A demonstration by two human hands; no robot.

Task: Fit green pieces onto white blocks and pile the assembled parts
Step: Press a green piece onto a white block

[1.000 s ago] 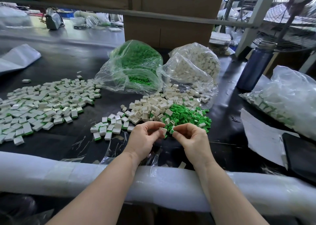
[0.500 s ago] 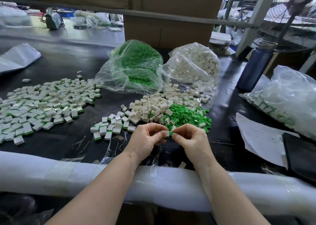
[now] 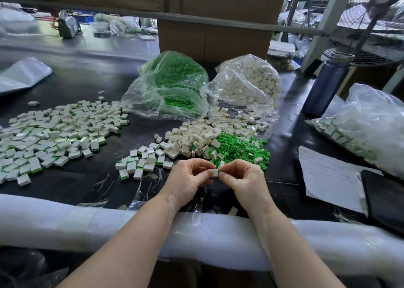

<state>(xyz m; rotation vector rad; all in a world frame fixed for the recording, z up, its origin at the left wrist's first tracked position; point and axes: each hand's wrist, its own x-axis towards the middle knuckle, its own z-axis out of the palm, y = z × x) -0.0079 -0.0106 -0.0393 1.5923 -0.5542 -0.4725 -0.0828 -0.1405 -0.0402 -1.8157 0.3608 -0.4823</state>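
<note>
My left hand (image 3: 189,179) and right hand (image 3: 242,178) together pinch one white block (image 3: 215,172). Two open bags lie beyond: green pieces (image 3: 172,86), white blocks (image 3: 251,84).

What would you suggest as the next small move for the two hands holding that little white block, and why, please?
Probably press the two parts fully together, then drop the piece onto the small cluster of assembled white-and-green blocks. The left hand and right hand both pinch the small white plastic block between their fingertips above the black tabletop; whether its green piece is already seated cannot be told.
</note>
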